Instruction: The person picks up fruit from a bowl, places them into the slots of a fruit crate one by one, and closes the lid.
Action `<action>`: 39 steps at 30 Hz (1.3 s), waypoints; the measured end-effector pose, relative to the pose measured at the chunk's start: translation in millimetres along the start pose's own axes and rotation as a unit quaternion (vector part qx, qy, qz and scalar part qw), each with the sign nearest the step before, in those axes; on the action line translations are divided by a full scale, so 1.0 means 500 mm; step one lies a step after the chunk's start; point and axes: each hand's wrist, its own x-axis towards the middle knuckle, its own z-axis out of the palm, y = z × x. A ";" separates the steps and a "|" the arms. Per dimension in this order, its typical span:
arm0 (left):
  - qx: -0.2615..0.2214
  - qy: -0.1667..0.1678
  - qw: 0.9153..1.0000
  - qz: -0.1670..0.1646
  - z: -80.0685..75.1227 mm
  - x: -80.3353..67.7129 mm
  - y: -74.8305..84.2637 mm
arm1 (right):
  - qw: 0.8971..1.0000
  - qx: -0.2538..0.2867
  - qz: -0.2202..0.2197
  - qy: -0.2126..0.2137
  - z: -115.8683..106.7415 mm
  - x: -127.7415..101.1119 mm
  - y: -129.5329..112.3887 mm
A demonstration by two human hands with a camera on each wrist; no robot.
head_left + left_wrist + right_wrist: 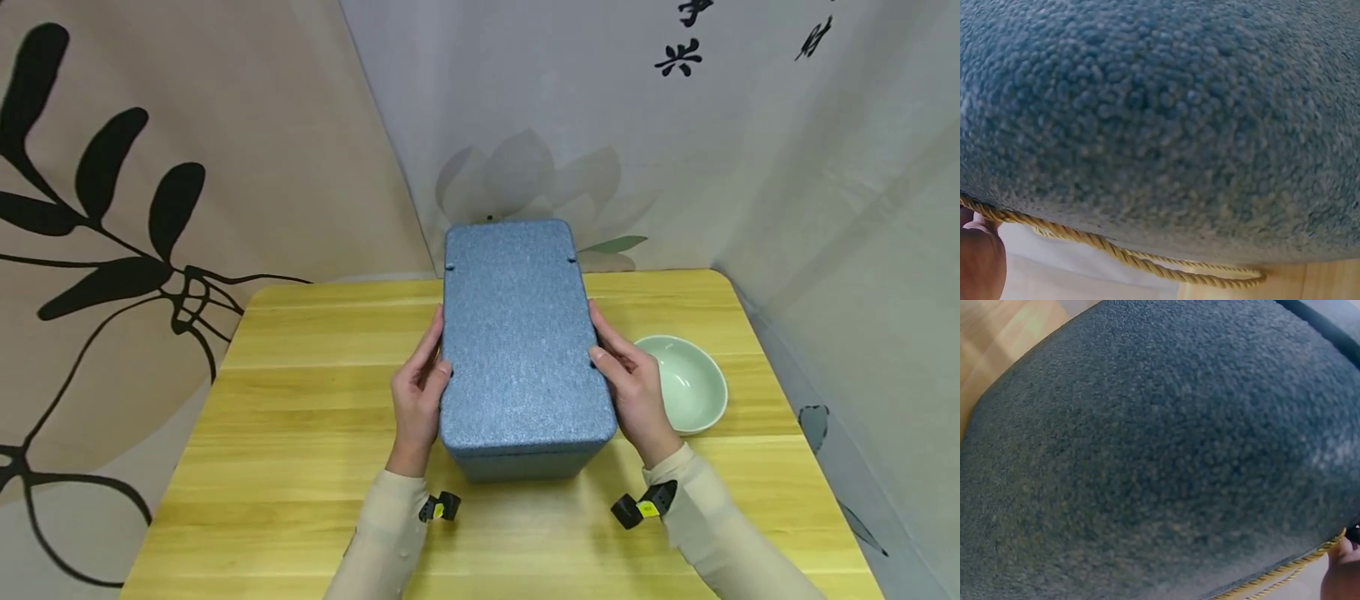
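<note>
A blue foam box (517,333) with its lid on stands in the middle of the yellow wooden table (315,400). My left hand (433,350) grips its left side, thumb on the lid's top edge and fingers along the side. On the opposite side my right hand (602,335) holds it the same way. Both wrist views are filled by the blue foam (1160,125) (1147,456). A thin golden cord (1122,253) (1285,572) runs under the foam's edge, and a fingertip (979,262) (1341,575) shows at a corner of each view.
A pale green bowl (686,383) sits on the table just right of my right hand. Printed fabric walls (187,167) close in the back and both sides. Bare tabletop lies to the left of the box and in front of it.
</note>
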 end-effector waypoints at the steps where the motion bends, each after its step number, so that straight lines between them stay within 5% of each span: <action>1: 0.001 0.000 1.000 0.000 0.000 0.000 -0.001 | 1.000 0.001 0.002 0.000 0.000 0.001 0.000; 30: -0.006 -0.054 0.998 -0.016 -0.005 -0.004 0.000 | 1.000 -0.025 0.010 0.010 -0.012 -0.012 -0.007; 39: -0.017 -0.046 0.999 -0.014 0.003 -0.007 -0.004 | 0.999 -0.035 0.003 0.006 -0.020 -0.015 -0.004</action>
